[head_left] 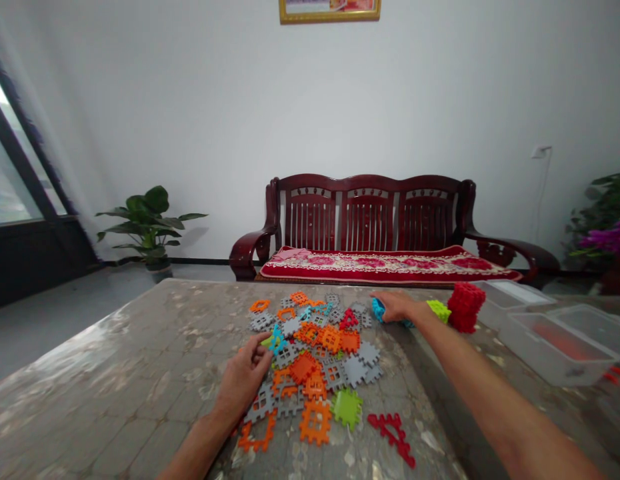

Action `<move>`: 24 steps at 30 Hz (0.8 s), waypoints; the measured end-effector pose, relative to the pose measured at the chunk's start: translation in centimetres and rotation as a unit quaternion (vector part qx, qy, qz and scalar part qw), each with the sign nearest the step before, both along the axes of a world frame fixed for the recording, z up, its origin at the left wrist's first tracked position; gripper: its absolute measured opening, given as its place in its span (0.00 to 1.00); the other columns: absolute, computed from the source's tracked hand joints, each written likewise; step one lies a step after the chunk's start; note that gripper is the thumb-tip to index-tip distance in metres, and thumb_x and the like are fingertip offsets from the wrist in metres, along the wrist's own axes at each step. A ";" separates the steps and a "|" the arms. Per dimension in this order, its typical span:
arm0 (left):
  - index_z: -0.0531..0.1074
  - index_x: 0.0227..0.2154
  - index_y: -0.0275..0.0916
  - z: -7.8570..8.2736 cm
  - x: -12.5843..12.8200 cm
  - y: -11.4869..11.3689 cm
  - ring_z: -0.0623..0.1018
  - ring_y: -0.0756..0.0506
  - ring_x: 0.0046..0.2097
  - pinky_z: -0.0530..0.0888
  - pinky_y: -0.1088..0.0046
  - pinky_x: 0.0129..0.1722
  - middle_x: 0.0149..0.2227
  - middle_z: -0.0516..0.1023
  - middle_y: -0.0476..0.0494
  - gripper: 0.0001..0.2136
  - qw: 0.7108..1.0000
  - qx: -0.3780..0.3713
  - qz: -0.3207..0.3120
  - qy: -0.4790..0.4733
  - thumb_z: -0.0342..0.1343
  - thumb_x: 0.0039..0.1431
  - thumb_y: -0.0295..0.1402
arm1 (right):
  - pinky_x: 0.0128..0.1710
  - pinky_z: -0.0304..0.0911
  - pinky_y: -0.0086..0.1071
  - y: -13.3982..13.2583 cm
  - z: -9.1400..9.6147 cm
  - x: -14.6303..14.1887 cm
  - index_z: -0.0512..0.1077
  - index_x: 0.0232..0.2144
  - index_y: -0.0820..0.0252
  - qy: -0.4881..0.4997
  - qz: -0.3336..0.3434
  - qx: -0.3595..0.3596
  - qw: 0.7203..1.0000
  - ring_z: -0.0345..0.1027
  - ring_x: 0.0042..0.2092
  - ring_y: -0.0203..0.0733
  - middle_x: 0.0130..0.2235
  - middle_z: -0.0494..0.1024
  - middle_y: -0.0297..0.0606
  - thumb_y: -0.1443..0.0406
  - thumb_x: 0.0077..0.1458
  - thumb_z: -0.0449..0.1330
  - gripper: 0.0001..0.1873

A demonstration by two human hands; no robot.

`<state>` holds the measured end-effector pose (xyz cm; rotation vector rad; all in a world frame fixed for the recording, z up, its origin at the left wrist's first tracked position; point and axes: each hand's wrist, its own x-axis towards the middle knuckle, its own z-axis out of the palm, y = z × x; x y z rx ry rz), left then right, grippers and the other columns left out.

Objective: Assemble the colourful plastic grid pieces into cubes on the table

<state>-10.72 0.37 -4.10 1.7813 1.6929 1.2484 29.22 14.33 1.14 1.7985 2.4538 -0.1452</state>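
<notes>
A heap of flat plastic interlocking tiles [317, 363], orange, grey, green, red and blue, lies in the middle of the marble table [130, 373]. My left hand [244, 379] rests at the heap's left edge, fingers curled and pinching a blue tile [277, 341]. My right hand [396, 307] reaches to the far side of the table and closes over a blue tile piece [379, 309]. Just right of it stand a green tile block [439, 310] and a red cube built of tiles [465, 307].
Two clear plastic bins [555, 343] stand at the table's right, one with red pieces inside. Behind the table is a dark wooden bench [370, 220] with a red cushion. Potted plants [149, 223] stand at left and right.
</notes>
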 end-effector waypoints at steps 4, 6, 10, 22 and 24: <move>0.75 0.47 0.39 0.0 0.0 0.0 0.78 0.46 0.30 0.74 0.69 0.34 0.28 0.78 0.50 0.22 1.000 -0.006 0.001 -0.006 0.52 0.53 0.45 | 0.62 0.58 0.48 0.0 0.0 0.2 0.60 0.67 0.57 0.004 -0.008 -0.002 1.000 0.63 0.64 0.61 0.65 0.68 0.47 0.69 0.40 0.62 0.49; 0.75 0.47 0.39 0.1 0.0 0.0 0.78 0.45 0.30 0.74 0.69 0.35 0.28 0.78 0.50 0.23 1.000 -0.009 0.005 -0.012 0.52 0.52 0.45 | 0.62 0.58 0.48 0.0 -0.1 0.2 0.60 0.68 0.57 0.008 -0.007 -0.006 1.000 0.63 0.63 0.62 0.65 0.68 0.47 0.69 0.39 0.62 0.50; 0.75 0.46 0.39 0.5 0.1 0.0 0.78 0.45 0.30 0.74 0.69 0.36 0.28 0.78 0.50 0.23 0.999 -0.009 0.017 -0.034 0.54 0.51 0.45 | 0.62 0.57 0.49 -0.2 -0.4 0.3 0.58 0.68 0.55 0.004 -0.009 -0.007 1.000 0.63 0.63 0.62 0.64 0.69 0.47 0.67 0.38 0.65 0.52; 0.69 0.52 0.33 3.0 3.7 -1.3 0.75 0.50 0.28 0.69 0.74 0.30 0.24 0.75 0.55 0.29 0.963 -0.087 -0.070 -0.244 0.60 0.47 0.43 | 0.51 0.67 0.42 -7.8 0.4 -8.6 0.73 0.54 0.57 0.447 0.062 0.032 0.892 0.74 0.48 0.48 0.48 0.80 0.43 0.61 0.51 0.60 0.26; 0.67 0.54 0.32 2.8 4.9 -1.6 0.74 0.50 0.26 0.68 0.75 0.28 0.25 0.76 0.54 0.31 0.953 -0.109 -0.090 -0.267 0.61 0.47 0.42 | 0.41 0.70 0.39 -10.3 -0.7 -12.0 0.73 0.52 0.56 0.562 0.041 -0.050 0.824 0.75 0.39 0.44 0.40 0.81 0.39 0.56 0.55 0.60 0.24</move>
